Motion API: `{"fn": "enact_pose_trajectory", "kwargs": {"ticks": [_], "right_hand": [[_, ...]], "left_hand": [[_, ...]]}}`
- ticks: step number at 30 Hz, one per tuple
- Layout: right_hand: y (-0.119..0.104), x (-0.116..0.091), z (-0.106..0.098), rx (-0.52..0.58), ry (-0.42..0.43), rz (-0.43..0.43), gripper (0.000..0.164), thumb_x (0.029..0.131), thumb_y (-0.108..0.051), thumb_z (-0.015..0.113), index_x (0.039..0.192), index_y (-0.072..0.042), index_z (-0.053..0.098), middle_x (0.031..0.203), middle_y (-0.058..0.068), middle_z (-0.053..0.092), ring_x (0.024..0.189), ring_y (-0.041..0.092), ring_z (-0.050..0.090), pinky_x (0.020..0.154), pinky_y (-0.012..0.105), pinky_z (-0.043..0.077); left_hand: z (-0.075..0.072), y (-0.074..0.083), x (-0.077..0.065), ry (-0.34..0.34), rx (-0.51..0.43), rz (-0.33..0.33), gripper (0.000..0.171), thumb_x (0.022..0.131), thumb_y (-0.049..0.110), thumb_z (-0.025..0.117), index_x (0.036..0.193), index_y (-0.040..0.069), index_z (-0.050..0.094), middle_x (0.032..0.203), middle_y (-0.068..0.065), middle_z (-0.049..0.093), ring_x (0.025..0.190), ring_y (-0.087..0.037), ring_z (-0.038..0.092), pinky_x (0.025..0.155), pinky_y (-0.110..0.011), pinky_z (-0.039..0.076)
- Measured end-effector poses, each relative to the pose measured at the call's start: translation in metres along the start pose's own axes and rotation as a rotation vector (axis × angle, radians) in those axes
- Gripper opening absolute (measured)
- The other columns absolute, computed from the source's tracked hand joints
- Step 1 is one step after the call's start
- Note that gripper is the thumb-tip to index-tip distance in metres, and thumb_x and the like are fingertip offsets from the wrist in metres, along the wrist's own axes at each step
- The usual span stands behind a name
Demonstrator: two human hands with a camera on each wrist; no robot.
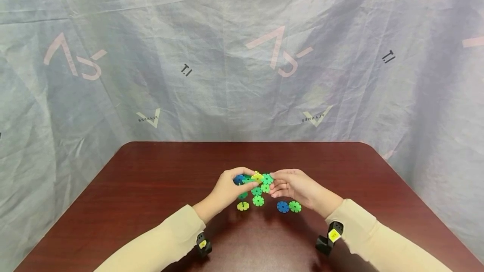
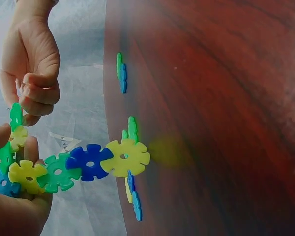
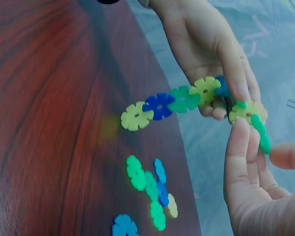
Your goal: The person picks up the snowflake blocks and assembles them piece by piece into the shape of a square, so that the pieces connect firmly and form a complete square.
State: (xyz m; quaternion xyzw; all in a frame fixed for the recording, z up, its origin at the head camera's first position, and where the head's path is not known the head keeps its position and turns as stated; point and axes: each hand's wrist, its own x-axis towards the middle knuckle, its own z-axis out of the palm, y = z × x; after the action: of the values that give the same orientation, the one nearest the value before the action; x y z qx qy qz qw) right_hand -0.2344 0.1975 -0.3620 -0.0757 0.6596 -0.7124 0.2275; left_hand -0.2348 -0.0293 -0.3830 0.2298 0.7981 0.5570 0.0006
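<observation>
My left hand (image 1: pixel 230 186) pinches a chain of notched plastic discs between thumb and fingers. From it a strand runs out past the hand: a yellow disc (image 2: pixel 28 177), a green disc (image 2: pixel 59 172), a dark blue disc (image 2: pixel 90 162) and a yellow end disc (image 2: pixel 125 158), all slotted together edge to edge. At the chain's other end, my right hand (image 1: pixel 295 186) holds a green disc (image 3: pixel 260 133) with its fingertips. This disc stands crosswise against a yellow disc (image 3: pixel 248 112), where the two hands come close together.
Several loose or joined discs lie on the dark red table (image 1: pixel 170 163) beneath the hands, among them a green disc (image 3: pixel 135 173) and a dark blue disc (image 3: pixel 162 193). A blue disc (image 1: pixel 282 207) and a green disc (image 1: pixel 295 206) lie below the right hand. A grey printed sheet (image 1: pixel 227 53) hangs behind.
</observation>
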Motion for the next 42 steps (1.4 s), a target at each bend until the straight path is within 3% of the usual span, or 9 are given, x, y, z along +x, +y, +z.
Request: {"fn": "enact_pose_trajectory", "kwargs": {"ticks": [6, 9, 14, 18, 21, 28, 33, 37, 42], "right_hand": [[-0.003, 0.004, -0.008, 0.012, 0.017, -0.002, 0.017, 0.099, -0.016, 0.053, 0.097, -0.007, 0.067, 0.080, 0.002, 0.068, 0.076, 0.013, 0.070, 0.077, 0.028, 0.058], [-0.001, 0.006, -0.012, -0.012, 0.023, -0.015, 0.021, 0.099, -0.017, 0.054, 0.108, -0.001, 0.066, 0.088, 0.003, 0.069, 0.080, 0.014, 0.071, 0.079, 0.028, 0.057], [0.004, 0.013, -0.018, -0.073, 0.053, -0.032, 0.039, 0.097, -0.016, 0.058, 0.127, 0.009, 0.055, 0.098, 0.003, 0.070, 0.087, 0.016, 0.071, 0.084, 0.030, 0.056], [0.009, 0.021, -0.023, -0.116, 0.088, -0.047, 0.041, 0.096, -0.012, 0.059, 0.129, 0.012, 0.053, 0.102, 0.003, 0.070, 0.090, 0.019, 0.071, 0.089, 0.036, 0.055], [0.013, 0.028, -0.028, -0.150, 0.115, -0.062, 0.039, 0.094, -0.008, 0.060, 0.127, 0.012, 0.055, 0.110, 0.006, 0.068, 0.091, 0.017, 0.070, 0.091, 0.039, 0.054], [0.021, 0.042, -0.035, -0.251, 0.116, -0.065, 0.040, 0.092, 0.000, 0.059, 0.130, 0.011, 0.053, 0.122, 0.016, 0.062, 0.094, 0.012, 0.067, 0.096, 0.045, 0.050], [0.026, 0.051, -0.034, -0.347, 0.135, -0.052, 0.043, 0.085, 0.001, 0.067, 0.127, 0.008, 0.057, 0.111, 0.016, 0.065, 0.090, 0.014, 0.065, 0.092, 0.044, 0.053], [0.032, 0.057, -0.031, -0.441, 0.208, 0.012, 0.042, 0.079, -0.004, 0.077, 0.119, 0.001, 0.065, 0.110, 0.014, 0.065, 0.093, 0.020, 0.062, 0.087, 0.040, 0.053], [0.039, 0.062, -0.026, -0.510, 0.287, 0.060, 0.043, 0.072, -0.006, 0.083, 0.112, -0.005, 0.068, 0.112, 0.011, 0.065, 0.101, 0.025, 0.058, 0.087, 0.038, 0.048]], "left_hand": [[-0.003, 0.002, 0.001, -0.005, 0.029, 0.017, 0.026, 0.087, 0.027, 0.074, 0.111, 0.018, 0.071, 0.113, 0.000, 0.069, 0.086, -0.011, 0.064, 0.076, -0.026, 0.055], [-0.004, 0.003, 0.002, -0.016, 0.025, 0.023, 0.025, 0.086, 0.027, 0.074, 0.110, 0.018, 0.072, 0.112, 0.000, 0.070, 0.089, -0.010, 0.063, 0.077, -0.026, 0.054], [-0.006, 0.003, 0.003, -0.032, -0.019, 0.003, 0.025, 0.086, 0.025, 0.075, 0.110, 0.018, 0.071, 0.107, -0.004, 0.070, 0.076, -0.025, 0.065, 0.071, -0.037, 0.056], [-0.007, 0.008, 0.001, -0.037, -0.042, -0.011, 0.024, 0.087, 0.020, 0.073, 0.111, 0.015, 0.071, 0.104, -0.007, 0.070, 0.078, -0.037, 0.064, 0.071, -0.047, 0.056], [-0.008, 0.017, -0.002, -0.042, -0.040, -0.010, 0.024, 0.088, 0.015, 0.071, 0.112, 0.011, 0.070, 0.101, -0.011, 0.071, 0.080, -0.040, 0.063, 0.072, -0.046, 0.055], [-0.011, 0.039, -0.013, -0.040, -0.004, -0.027, 0.024, 0.089, 0.013, 0.071, 0.112, 0.006, 0.070, 0.107, -0.011, 0.070, 0.079, -0.013, 0.063, 0.073, -0.026, 0.053], [-0.008, 0.025, -0.008, -0.033, -0.016, -0.030, 0.025, 0.089, 0.015, 0.071, 0.113, 0.010, 0.070, 0.109, -0.009, 0.070, 0.078, -0.009, 0.061, 0.074, -0.030, 0.054], [-0.005, 0.010, -0.002, -0.045, -0.039, -0.023, 0.025, 0.088, 0.019, 0.072, 0.113, 0.015, 0.070, 0.105, -0.007, 0.070, 0.074, -0.014, 0.062, 0.070, -0.034, 0.055], [-0.006, 0.006, 0.001, -0.054, -0.027, -0.018, 0.026, 0.087, 0.025, 0.073, 0.112, 0.018, 0.071, 0.106, -0.005, 0.070, 0.072, -0.015, 0.062, 0.067, -0.031, 0.055]]}}
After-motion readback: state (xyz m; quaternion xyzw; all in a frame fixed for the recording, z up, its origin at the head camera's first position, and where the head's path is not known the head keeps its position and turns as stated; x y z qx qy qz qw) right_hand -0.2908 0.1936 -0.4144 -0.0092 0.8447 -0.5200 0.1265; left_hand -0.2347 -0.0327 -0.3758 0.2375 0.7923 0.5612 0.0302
